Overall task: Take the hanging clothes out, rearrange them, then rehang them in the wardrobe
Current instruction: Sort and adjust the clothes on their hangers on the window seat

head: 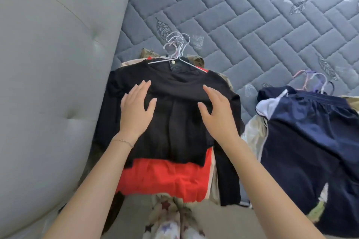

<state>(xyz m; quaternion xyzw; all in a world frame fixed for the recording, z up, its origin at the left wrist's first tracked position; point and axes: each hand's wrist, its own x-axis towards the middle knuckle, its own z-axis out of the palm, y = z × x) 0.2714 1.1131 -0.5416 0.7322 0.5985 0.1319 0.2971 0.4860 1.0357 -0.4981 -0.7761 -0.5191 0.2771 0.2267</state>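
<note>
A black top [174, 122] lies uppermost on a stack of hung clothes on the mattress. A red garment [165, 178] shows under its lower edge. Several white wire hangers [177, 48] stick out at the far end of the stack. My left hand [136, 108] lies flat on the black top, fingers straight. My right hand [216, 111] is over the top's right side, fingers straight and slightly spread; whether it touches the cloth is unclear. Neither hand holds anything.
A second pile, topped by a navy garment [310, 136] on pastel hangers [314, 81], lies to the right. A padded grey headboard [48, 64] rises on the left. The quilted grey mattress [252, 15] stretches beyond both piles.
</note>
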